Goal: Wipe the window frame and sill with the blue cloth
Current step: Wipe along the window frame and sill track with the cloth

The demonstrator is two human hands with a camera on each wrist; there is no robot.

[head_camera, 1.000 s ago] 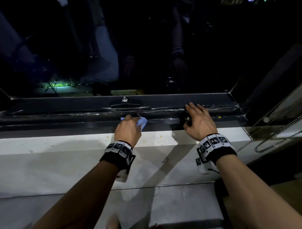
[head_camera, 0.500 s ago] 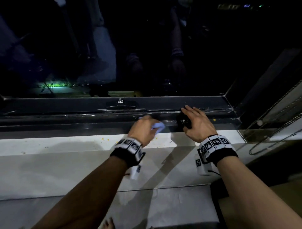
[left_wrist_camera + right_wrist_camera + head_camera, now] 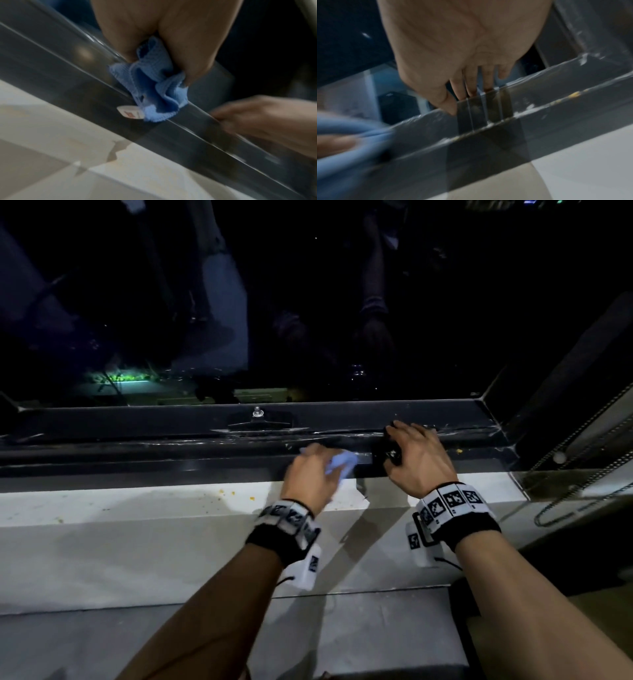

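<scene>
My left hand [image 3: 313,474] grips the bunched blue cloth [image 3: 342,465] and presses it on the dark window frame rail [image 3: 171,460], just left of my right hand. In the left wrist view the cloth [image 3: 154,88] is crumpled between thumb and fingers [image 3: 188,54], with a white tag [image 3: 130,111] hanging out. My right hand [image 3: 416,457] rests flat on the frame with straight fingers [image 3: 471,83] touching the rail [image 3: 539,108]. The blurred cloth [image 3: 351,129] shows at the left edge of the right wrist view. The white sill [image 3: 137,501] lies below the frame.
Dark glass [image 3: 274,302] fills the view above the frame. A small knob and latch [image 3: 257,413] sit on the upper rail. Yellow crumbs [image 3: 226,494] dot the sill. A bead chain and cord [image 3: 582,484] hang at the right corner.
My left hand has slid the cloth rightwards along the frame rail, closing up to the right hand. The right hand has stayed resting on the frame.
</scene>
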